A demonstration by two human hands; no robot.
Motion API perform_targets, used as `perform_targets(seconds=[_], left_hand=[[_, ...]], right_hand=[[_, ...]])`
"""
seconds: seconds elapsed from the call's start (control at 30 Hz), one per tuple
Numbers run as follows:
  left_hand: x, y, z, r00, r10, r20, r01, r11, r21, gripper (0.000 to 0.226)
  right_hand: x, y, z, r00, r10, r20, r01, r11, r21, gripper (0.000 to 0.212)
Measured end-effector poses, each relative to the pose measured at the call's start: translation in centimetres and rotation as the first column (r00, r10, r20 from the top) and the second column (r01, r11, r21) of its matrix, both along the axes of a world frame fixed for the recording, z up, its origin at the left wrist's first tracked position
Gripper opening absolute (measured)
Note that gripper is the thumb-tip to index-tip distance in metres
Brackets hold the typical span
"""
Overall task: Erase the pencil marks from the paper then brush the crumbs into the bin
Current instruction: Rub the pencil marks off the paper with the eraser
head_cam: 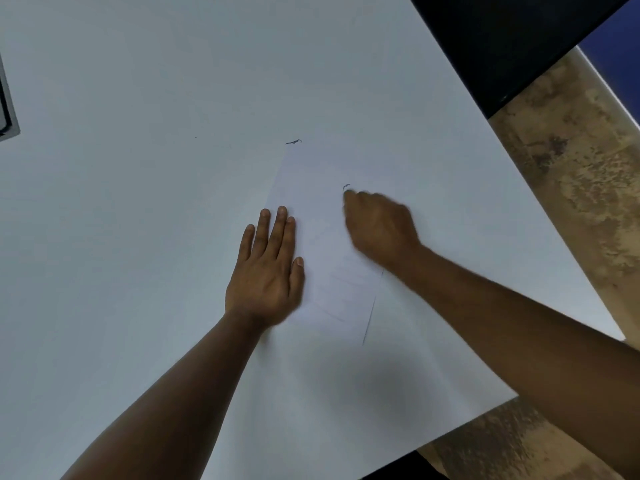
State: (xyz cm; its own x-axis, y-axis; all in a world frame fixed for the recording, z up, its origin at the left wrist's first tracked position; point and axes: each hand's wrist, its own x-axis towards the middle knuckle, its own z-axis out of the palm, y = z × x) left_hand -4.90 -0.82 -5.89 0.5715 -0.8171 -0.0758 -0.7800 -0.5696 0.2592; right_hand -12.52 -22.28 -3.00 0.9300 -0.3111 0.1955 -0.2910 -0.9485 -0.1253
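Observation:
A white sheet of paper (pixel 323 188) lies on the white table (pixel 138 168), with faint pencil lines on its lower part. My left hand (pixel 268 268) presses flat on the sheet's left edge, fingers spread. My right hand (pixel 379 226) rests on the paper with its fingers curled, blurred by motion; what it holds is hidden. A small dark crumb (pixel 346 186) lies just beyond its fingertips. Another dark crumb clump (pixel 293 142) lies on the table past the sheet's top corner.
The table's right edge runs diagonally, with mottled brown floor (pixel 571 188) beyond it. A black surface (pixel 512 39) is at the top right. A dark framed object (pixel 6 109) shows at the left edge. No bin is in view.

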Motion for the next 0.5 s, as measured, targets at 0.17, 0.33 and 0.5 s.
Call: perform_targets(seconds=[0.17,0.33,0.5], left_hand=[[0.1,0.0,-0.1,1.000,0.002,-0.001,-0.002,1.000,0.000,0.066],[0.2,0.1,-0.3,1.000,-0.007,0.008,0.007,1.000,0.006,0.066],[0.1,0.2,-0.2,1.000,-0.016,0.017,0.016,1.000,-0.001,0.066]], right_hand=[[0.2,-2.0,1.0,0.995,-0.095,0.008,0.093,0.989,0.114,0.016],[-3.9,6.4,0.8,0.991,0.123,0.056,-0.132,0.971,0.198,0.010],[-4.2,7.7,-0.6,0.973,0.217,0.073,-0.225,0.965,0.133,0.035]])
